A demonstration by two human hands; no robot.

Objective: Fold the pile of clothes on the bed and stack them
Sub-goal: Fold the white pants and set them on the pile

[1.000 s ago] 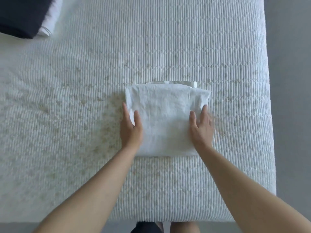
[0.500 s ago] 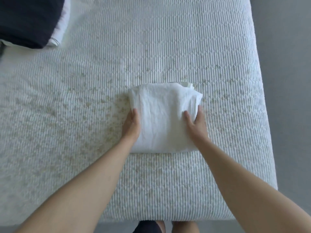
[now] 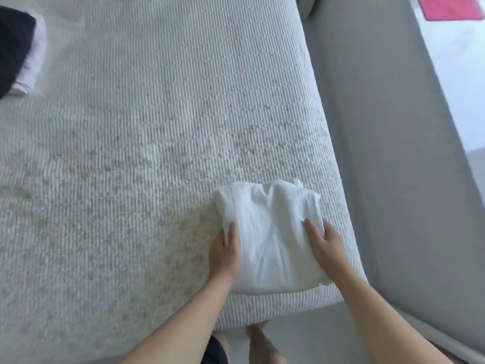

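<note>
Here, both hands grip crumpled white cloth (ribbed mattress beneath)

Between your two hands lies the folded garment, on the bed near its right front corner. Your left hand sits at its left edge, thumb on top; your right hand sits at its right edge, thumb on top. Far beyond your left hand, at the bed's far left, rests a stack of clothes. Right of your right hand runs the floor, with a mat at its far end.
</note>
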